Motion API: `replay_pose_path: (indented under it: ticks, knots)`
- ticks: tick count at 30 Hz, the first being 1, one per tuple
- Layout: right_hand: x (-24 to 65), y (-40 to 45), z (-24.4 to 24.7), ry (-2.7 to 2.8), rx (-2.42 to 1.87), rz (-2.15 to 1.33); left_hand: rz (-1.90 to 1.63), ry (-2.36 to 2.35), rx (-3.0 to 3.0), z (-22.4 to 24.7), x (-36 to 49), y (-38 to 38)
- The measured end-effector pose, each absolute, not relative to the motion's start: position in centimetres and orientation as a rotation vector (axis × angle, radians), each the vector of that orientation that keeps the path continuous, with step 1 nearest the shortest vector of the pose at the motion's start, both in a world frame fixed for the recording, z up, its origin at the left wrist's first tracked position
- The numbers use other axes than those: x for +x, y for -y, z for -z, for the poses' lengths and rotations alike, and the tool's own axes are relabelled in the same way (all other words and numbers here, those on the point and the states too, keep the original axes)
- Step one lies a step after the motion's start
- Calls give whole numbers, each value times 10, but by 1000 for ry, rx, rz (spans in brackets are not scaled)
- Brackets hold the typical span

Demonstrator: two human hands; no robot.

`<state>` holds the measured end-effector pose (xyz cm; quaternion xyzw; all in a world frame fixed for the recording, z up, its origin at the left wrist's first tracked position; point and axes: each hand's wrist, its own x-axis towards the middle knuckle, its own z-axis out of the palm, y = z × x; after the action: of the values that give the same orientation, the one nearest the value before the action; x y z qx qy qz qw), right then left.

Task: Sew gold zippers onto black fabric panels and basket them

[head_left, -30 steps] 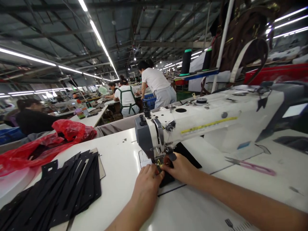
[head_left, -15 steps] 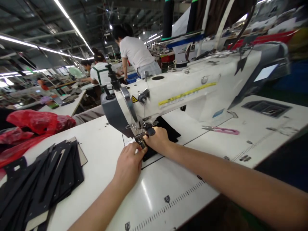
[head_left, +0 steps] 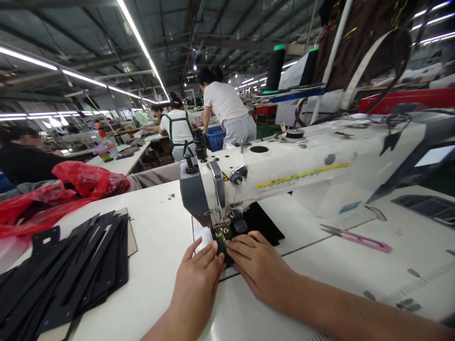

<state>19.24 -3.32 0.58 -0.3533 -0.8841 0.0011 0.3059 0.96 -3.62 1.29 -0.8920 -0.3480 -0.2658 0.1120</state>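
Observation:
A white sewing machine (head_left: pixel 302 166) stands across the table, its needle area low at the centre. Black fabric (head_left: pixel 261 222) lies under the machine arm and reaches forward beneath the presser foot. My left hand (head_left: pixel 199 279) rests just left of the foot, fingers spread, fingertips at the fabric's near left edge. Flat on the black fabric, right of the foot, lies my right hand (head_left: pixel 261 265) with its fingers stretched out. The stitching point itself is partly hidden by the fingers and the foot.
Black strips (head_left: pixel 88 265) are piled at the left, with a red plastic bag (head_left: pixel 88 180) behind them. Pink-handled thread snips (head_left: pixel 366 240) lie on the right of the white tabletop (head_left: pixel 152 227). Several people are at tables beyond the machine.
The camera view has shifted, so the machine appears lower and further right. The fingers of both hands, bunched close at the presser foot before, are now flatter and more spread.

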Motion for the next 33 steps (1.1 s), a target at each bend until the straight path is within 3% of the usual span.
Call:
replay_pose_path:
  ticks: [9, 17, 25, 33]
  knots:
    - [190, 20, -2, 2349, -943, 122, 698, 930, -2565, -11, 3, 22]
    - [185, 7, -6, 2307, -910, -29, 719, 975, -2612, -11, 1, 7]
    - [183, 7, 4, 2174, -835, 424, 754, 994, -2657, -11, -2, 11]
    - [183, -1, 6, 2220, -830, 393, 795, 1019, -2693, -7, -2, 3]
